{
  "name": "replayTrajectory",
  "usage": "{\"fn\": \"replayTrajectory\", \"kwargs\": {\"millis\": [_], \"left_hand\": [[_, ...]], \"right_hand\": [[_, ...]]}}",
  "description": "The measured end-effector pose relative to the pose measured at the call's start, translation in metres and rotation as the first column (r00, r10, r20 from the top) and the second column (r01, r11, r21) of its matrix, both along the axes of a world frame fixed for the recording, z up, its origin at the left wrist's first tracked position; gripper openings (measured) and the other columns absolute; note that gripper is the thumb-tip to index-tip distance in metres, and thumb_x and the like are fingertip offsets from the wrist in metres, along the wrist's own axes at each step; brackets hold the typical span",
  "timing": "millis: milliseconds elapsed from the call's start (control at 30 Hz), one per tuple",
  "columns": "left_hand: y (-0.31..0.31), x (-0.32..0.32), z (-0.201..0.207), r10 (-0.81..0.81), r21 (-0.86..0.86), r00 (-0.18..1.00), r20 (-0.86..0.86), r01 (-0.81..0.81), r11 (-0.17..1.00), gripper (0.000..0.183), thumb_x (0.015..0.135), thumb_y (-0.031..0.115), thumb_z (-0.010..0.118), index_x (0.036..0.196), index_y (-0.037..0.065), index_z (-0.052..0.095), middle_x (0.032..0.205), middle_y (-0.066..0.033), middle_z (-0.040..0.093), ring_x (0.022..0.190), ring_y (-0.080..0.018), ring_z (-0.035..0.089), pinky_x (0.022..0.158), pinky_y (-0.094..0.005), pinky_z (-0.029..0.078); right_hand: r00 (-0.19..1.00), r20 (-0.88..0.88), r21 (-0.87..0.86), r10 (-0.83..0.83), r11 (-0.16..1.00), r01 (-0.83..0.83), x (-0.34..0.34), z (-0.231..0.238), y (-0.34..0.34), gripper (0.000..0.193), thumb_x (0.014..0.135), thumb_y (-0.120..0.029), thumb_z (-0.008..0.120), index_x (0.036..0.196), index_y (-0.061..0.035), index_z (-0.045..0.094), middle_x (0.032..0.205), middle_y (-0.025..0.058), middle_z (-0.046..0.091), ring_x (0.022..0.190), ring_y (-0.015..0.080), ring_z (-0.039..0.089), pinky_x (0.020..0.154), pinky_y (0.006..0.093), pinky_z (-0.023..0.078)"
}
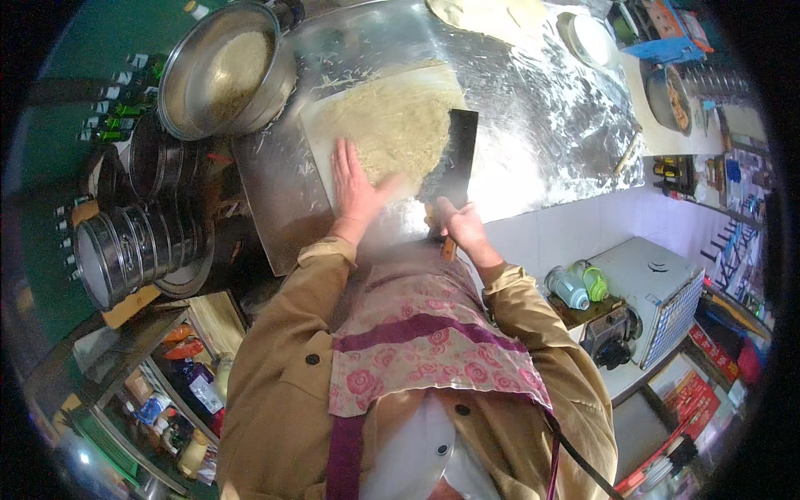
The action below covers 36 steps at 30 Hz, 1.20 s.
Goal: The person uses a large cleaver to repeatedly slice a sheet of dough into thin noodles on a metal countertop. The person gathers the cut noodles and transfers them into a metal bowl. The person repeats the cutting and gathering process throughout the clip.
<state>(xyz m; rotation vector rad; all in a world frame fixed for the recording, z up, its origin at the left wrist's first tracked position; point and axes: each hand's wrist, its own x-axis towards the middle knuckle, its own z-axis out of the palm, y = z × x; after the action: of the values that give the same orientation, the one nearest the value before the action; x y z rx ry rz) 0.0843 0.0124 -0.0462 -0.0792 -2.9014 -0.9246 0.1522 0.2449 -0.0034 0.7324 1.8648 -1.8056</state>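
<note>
A pale cutting board (317,143) lies on the metal table with a spread of finely cut, pale yellowish food (387,117) over it. My left hand (357,198) is at the board's near left side, its fingers stretched out and the thumb apart and blurred; it holds nothing. In my right hand (463,225) is the wooden handle of a cleaver (462,150). Its broad dark blade points away from me, along the right edge of the cut food. Whether the blade touches the board I cannot tell.
A big metal basin (279,92) with pale contents stands at the far left. The metal table (533,142) is floury on the right, with a flat dough sheet (492,17) at the far edge and a white bowl (590,40) beyond. Stacked metal pots (137,242) stand left of the table.
</note>
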Motion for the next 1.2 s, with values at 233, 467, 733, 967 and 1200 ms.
{"fn": "replayTrajectory", "kwargs": {"millis": [233, 467, 733, 967, 1200], "left_hand": [[0.039, 0.004, 0.005, 0.085, 0.216, 0.995, 0.043, -0.093, 0.972, 0.123, 0.072, 0.047, 0.091, 0.161, -0.003, 0.022, 0.167, -0.0287, 0.021, 0.154, -0.0481, 0.024, 0.126, -0.0551, 0.026], [0.037, 0.001, 0.007, 0.173, 0.322, 0.985, -0.002, -0.163, 0.932, 0.116, 0.074, 0.038, 0.092, 0.16, -0.002, 0.026, 0.166, -0.0271, 0.024, 0.152, -0.0456, 0.031, 0.123, -0.0517, 0.035], [0.04, 0.015, 0.033, 0.145, 0.319, 0.989, 0.028, -0.147, 0.936, 0.106, 0.077, 0.032, 0.089, 0.158, -0.002, 0.03, 0.165, -0.026, 0.029, 0.151, -0.0438, 0.034, 0.123, -0.0493, 0.034], [0.033, 0.01, 0.076, 0.002, 0.244, 1.0, 0.025, -0.008, 0.97, 0.104, 0.08, 0.035, 0.089, 0.158, -0.002, 0.031, 0.164, -0.0291, 0.028, 0.15, -0.0476, 0.034, 0.121, -0.0548, 0.036], [0.037, -0.007, 0.083, 0.032, 0.432, 0.981, -0.192, 0.055, 0.9, 0.107, 0.077, 0.032, 0.092, 0.159, 0.001, 0.03, 0.164, -0.0296, 0.027, 0.148, -0.0495, 0.036, 0.119, -0.0554, 0.039]], "right_hand": [[0.925, 0.135, 0.071, 0.355, 0.928, -0.367, -0.016, -0.01, -0.032, 0.038, 0.102, -0.033, 0.066, 0.083, -0.0007, 0.068, 0.061, 0.0031, 0.06, 0.052, 0.0123, 0.054, 0.05, 0.0298, 0.043], [0.831, 0.137, 0.022, 0.54, 0.837, -0.547, -0.031, -0.018, -0.045, 0.039, 0.101, -0.035, 0.066, 0.098, 0.004, 0.07, 0.062, 0.0034, 0.06, 0.053, 0.0119, 0.056, 0.049, 0.0294, 0.045], [0.903, 0.055, -0.14, 0.426, 0.899, -0.415, -0.012, -0.031, -0.042, 0.088, 0.096, -0.031, 0.074, 0.156, 0.0107, 0.026, 0.074, 0.0044, 0.065, 0.053, 0.0112, 0.057, 0.047, 0.0279, 0.047], [0.981, -0.014, -0.077, 0.191, 0.978, -0.192, -0.005, 0.019, -0.055, 0.073, 0.096, -0.021, 0.072, 0.153, 0.0081, 0.035, 0.077, 0.0073, 0.067, 0.049, 0.0113, 0.055, 0.045, 0.0248, 0.045], [0.973, -0.214, -0.12, 0.082, 0.987, -0.109, -0.024, 0.055, -0.067, 0.005, 0.093, 0.0, 0.067, 0.093, 0.0025, 0.062, 0.063, 0.0053, 0.061, 0.046, 0.0125, 0.056, 0.041, 0.0281, 0.041]]}}
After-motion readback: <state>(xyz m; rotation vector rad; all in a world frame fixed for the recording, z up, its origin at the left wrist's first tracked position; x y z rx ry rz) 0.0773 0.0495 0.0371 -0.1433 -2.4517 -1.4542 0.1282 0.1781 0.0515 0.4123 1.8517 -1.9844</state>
